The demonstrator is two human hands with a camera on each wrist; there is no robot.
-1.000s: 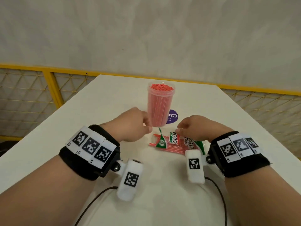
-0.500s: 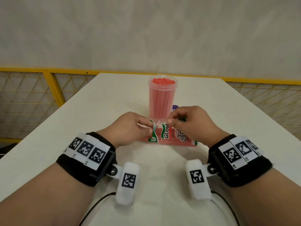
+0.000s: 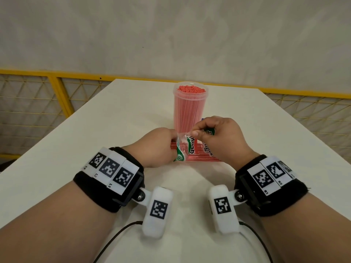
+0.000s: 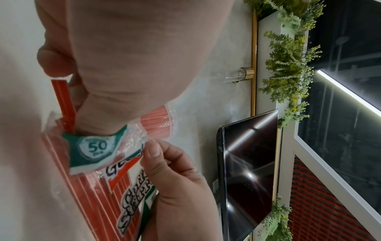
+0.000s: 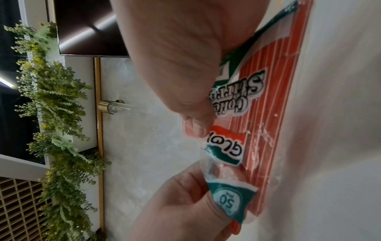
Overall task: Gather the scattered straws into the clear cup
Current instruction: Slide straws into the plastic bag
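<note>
Left hand (image 3: pixel 158 147) and right hand (image 3: pixel 218 135) both pinching straw packet (image 3: pixel 191 150), clear cup (image 3: pixel 190 109) behind

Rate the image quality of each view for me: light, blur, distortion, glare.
Head view: even, soft light, sharp on the cup and the straw packet, wide-angle bending at the table edges. Left wrist view: the left hand close and soft, packet print readable, glare streaks on the dark screen. Right wrist view: the right hand blurred, table side washed out.

White table (image 3: pixel 79 149), yellow mesh railing (image 3: pixel 34 95), wall-mounted dark screen (image 4: pixel 247 163)
</note>
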